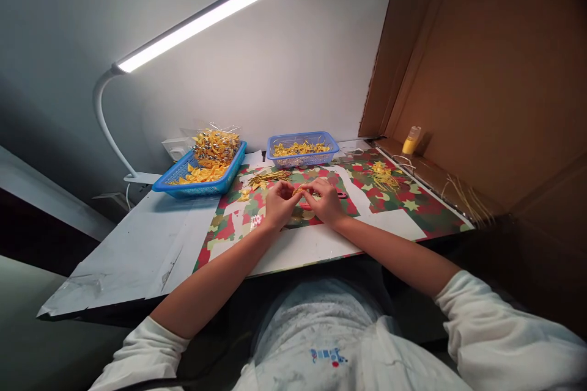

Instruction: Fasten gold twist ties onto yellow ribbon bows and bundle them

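My left hand (280, 204) and my right hand (323, 200) meet over the middle of the patterned table cover (417, 198). Between their pinched fingertips is a small yellow piece (298, 192), mostly hidden by the fingers. Behind my left hand lie a bundle of thin yellow-green stems (271, 176) and a few yellow pieces (244, 195). A dark red tool handle (342, 195) shows just past my right hand.
Blue basket (200, 191) at left holds yellow pieces and a wrapped bundle; another basket (302, 160) stands at the back. Yellow strands (384, 177) lie at right, near a small bottle (411, 142). A lamp (202, 21) overhangs the left; cardboard (486, 73) walls the right.
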`<state>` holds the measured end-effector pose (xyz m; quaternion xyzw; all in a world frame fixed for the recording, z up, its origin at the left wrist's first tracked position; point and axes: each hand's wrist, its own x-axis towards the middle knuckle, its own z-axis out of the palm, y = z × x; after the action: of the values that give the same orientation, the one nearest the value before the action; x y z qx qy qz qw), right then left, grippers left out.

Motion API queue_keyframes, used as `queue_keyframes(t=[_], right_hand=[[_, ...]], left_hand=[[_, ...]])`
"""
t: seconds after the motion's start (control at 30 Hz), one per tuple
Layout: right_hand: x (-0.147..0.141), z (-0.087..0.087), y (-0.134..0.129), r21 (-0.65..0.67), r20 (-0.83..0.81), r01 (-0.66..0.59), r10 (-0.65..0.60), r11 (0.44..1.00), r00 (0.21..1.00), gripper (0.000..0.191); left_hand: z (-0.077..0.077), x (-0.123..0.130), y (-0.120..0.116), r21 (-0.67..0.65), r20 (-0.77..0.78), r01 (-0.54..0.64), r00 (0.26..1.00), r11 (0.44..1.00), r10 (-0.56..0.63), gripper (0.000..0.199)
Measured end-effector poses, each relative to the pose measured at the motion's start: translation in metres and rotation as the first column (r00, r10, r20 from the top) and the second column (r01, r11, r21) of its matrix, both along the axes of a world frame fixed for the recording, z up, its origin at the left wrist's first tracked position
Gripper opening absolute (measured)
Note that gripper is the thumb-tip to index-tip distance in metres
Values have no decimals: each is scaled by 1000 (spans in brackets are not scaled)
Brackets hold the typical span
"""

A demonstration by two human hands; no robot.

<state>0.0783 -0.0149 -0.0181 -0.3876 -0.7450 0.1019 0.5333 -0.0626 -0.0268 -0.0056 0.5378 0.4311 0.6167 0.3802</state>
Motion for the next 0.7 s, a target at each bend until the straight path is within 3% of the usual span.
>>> queue_keyframes(t=[0.3,0.53,0.7], right_hand=[[-1,4,4,-5,-98,-120,119,993,988,11],[0,1,10,-51,-44,-69,67,996,997,7],[6,18,4,-9,-151,-157,154,988,977,12]], left_hand=[[2,-4,8,-45,41,69,997,997,-67,45],[3,-6,10,-117,68,69,996,991,-62,47],[1,-6,12,-120,52,88,995,989,-82,42]])
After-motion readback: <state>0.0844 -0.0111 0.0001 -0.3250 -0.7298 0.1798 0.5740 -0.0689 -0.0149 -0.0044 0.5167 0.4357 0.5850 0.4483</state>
